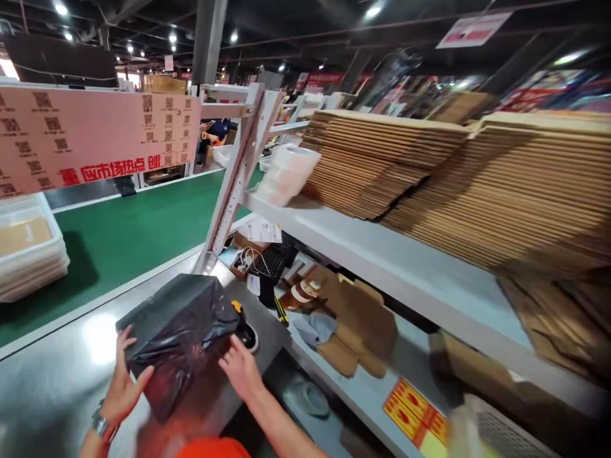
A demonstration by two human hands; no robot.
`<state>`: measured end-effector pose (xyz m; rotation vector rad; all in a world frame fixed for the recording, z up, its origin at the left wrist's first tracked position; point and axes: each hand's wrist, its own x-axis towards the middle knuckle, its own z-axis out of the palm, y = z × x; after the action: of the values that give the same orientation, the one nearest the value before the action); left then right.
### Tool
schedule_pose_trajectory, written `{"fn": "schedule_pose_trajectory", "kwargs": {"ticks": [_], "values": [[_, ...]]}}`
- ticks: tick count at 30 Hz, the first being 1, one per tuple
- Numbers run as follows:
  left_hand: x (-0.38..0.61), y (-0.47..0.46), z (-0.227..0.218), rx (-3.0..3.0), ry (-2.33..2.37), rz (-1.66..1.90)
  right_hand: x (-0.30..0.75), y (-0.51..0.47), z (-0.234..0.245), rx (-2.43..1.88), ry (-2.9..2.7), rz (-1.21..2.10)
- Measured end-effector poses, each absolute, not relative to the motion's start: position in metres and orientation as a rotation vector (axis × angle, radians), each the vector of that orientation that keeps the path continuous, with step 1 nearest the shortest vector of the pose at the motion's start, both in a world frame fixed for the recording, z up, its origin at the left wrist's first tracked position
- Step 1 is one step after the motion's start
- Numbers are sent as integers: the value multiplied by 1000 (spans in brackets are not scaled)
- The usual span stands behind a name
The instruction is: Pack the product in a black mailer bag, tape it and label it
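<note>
A parcel wrapped in a black plastic bag [179, 324] lies on the steel worktop [57, 388] in front of me. My left hand [125, 381], with a wristwatch, lies open against the parcel's near left edge, fingers spread. My right hand [241, 367] rests open on its near right corner, fingers stretched flat on the plastic. Just behind the parcel's right side sits a handheld scanner [244, 327] with a yellow top in its stand.
A green conveyor belt [133, 222] runs along the left with stacked white trays [28, 254]. A white shelf [382, 261] carries stacks of flat cardboard [477, 178]. Below it lie a keyboard [272, 261], tape roll [300, 294], cloth and cardboard scraps [358, 324].
</note>
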<state>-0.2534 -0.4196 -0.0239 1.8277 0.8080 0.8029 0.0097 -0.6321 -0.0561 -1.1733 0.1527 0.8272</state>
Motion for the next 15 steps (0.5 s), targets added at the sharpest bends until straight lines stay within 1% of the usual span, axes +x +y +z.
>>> {"fn": "schedule_pose_trajectory", "kwargs": {"ticks": [3,5,8,11,15], "values": [[-261,-428,-25,1960,755,748,43,-671,-60,-1315,357,476],[-264,-423,-21,2018,720,726,63,-686,-61,-1379,337,373],[-266,-414,-13,2057,691,708,98,-692,-53,-1438,271,398],[-269,-418,-6,2078,692,698,135,-676,-35,-1438,179,438],[-279,-439,-3,2164,700,617,148,-650,-21,-1435,-23,637]]}}
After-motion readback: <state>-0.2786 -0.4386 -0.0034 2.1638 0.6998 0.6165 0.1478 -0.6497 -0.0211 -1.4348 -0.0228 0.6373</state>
